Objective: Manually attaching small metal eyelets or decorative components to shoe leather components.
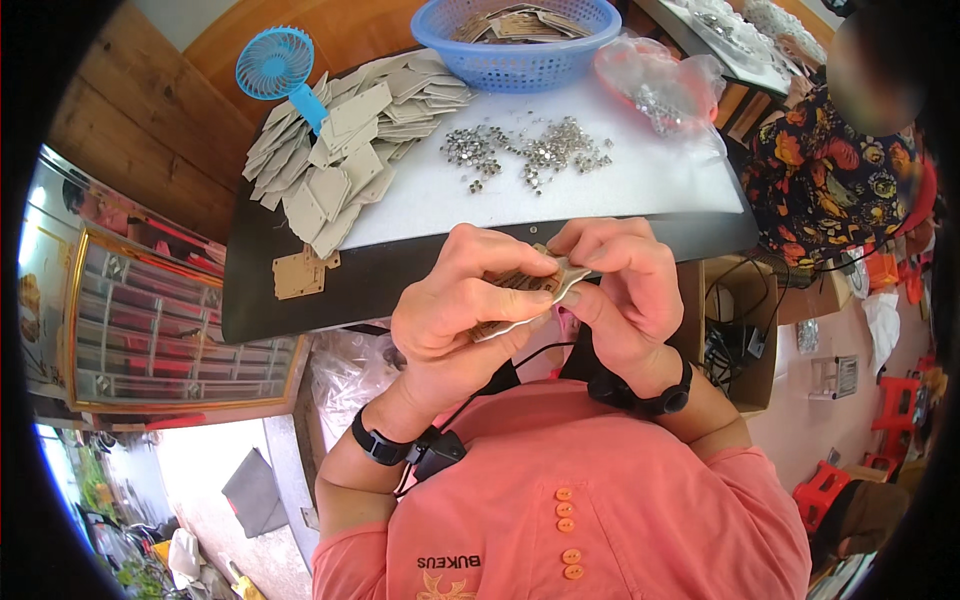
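Observation:
Over the near edge of the table, my left hand (462, 305) grips a thin brown and grey card (570, 280) between thumb and fingers. My right hand (630, 285) pinches the card's right end, fingertips close to those of the left. Much of the card is hidden behind the fingers, and whether a small part is held against it I cannot make out. Beyond my hands, small shiny metal pieces (560, 145) lie scattered in two loose heaps on the white table surface (440, 200). A brown card (300, 275) rests on the table's dark edge to the left.
Grey cards (345, 125) form a large pile at the left, with a blue fan (275, 65) beside it. A blue basket (515, 68) of cards stands at the back. Right of it sits a red container with a plastic bag (665, 90). Another person (835, 175) is at the right.

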The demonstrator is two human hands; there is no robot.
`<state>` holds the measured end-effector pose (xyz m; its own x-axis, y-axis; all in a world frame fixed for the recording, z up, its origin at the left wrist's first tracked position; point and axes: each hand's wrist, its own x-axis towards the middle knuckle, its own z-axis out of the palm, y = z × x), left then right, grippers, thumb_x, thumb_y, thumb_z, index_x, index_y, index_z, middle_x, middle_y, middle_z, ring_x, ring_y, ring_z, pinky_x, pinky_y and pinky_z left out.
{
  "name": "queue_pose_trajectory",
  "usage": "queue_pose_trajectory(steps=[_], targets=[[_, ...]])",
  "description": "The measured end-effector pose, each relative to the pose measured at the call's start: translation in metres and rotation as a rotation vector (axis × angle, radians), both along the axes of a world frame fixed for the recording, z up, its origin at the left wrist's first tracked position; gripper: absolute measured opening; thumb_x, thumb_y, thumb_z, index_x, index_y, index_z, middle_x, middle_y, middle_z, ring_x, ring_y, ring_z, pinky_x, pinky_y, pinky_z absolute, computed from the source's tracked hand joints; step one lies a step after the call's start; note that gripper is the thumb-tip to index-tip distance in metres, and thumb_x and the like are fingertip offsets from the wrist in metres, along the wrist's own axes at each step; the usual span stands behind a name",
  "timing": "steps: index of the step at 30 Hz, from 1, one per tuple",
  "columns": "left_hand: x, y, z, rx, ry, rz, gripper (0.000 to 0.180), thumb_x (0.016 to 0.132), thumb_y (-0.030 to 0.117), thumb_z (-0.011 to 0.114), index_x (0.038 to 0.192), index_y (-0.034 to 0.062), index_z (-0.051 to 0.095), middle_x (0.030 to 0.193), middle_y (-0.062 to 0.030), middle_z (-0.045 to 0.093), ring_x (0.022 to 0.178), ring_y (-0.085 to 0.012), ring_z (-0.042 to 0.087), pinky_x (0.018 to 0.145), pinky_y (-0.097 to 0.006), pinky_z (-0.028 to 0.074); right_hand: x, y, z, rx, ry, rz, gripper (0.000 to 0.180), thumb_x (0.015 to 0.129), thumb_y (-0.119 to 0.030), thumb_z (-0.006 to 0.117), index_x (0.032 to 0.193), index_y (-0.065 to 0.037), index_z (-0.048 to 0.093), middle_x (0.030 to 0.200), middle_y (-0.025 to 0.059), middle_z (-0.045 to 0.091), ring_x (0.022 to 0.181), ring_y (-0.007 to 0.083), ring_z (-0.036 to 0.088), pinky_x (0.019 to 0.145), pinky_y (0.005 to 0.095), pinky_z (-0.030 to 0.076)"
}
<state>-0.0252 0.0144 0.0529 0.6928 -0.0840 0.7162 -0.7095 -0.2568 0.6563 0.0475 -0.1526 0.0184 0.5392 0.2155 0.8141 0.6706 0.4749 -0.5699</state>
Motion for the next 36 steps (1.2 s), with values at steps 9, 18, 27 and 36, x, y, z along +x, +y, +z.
queue_pose_trajectory(steps=[9, 18, 27, 36], targets=[[-0.002, 0.002, 0.007, 0.094, -0.112, 0.026, 0.033, 0.068, -0.007, 0.077, 0.096, 0.0091, 0.069, 0.111, -0.0120, 0.068, 0.095, -0.0263, 0.060, 0.082, -0.035, 0.050, 0.003, -0.007, 0.003, -0.066, -0.027, 0.027, 0.025, 0.084, 0.002, 0.075, 0.105, 0.000, 0.060, 0.102, 0.0130, 0.059, 0.093, 0.0263, 0.065, 0.078, 0.0333, 0.053], [-0.005, 0.004, 0.014, 0.092, -0.032, -0.039, 0.032, 0.068, -0.007, 0.077, 0.095, 0.0085, 0.069, 0.110, -0.0122, 0.068, 0.095, -0.0259, 0.060, 0.083, -0.035, 0.050, 0.005, -0.014, 0.008, -0.179, -0.166, -0.054, 0.019, 0.086, -0.003, 0.073, 0.102, -0.003, 0.063, 0.098, 0.0128, 0.058, 0.089, 0.0279, 0.064, 0.074, 0.0345, 0.053], [-0.002, 0.007, -0.001, -0.187, 0.120, -0.256, 0.027, 0.069, -0.002, 0.085, 0.091, 0.0054, 0.071, 0.108, -0.0143, 0.067, 0.099, -0.0230, 0.060, 0.083, -0.034, 0.050, 0.013, -0.019, 0.016, -0.271, -0.257, -0.003, 0.017, 0.084, -0.004, 0.072, 0.099, -0.002, 0.065, 0.093, 0.0121, 0.060, 0.081, 0.0253, 0.062, 0.068, 0.0319, 0.051], [-0.001, 0.003, -0.011, -0.289, 0.244, -0.276, 0.021, 0.075, 0.000, 0.083, 0.092, 0.0025, 0.071, 0.110, -0.0154, 0.065, 0.102, -0.0196, 0.062, 0.087, -0.031, 0.050, 0.000, -0.010, 0.012, -0.161, 0.093, -0.051, 0.017, 0.083, -0.001, 0.074, 0.098, -0.003, 0.068, 0.092, 0.0124, 0.063, 0.076, 0.0207, 0.062, 0.064, 0.0281, 0.049]])
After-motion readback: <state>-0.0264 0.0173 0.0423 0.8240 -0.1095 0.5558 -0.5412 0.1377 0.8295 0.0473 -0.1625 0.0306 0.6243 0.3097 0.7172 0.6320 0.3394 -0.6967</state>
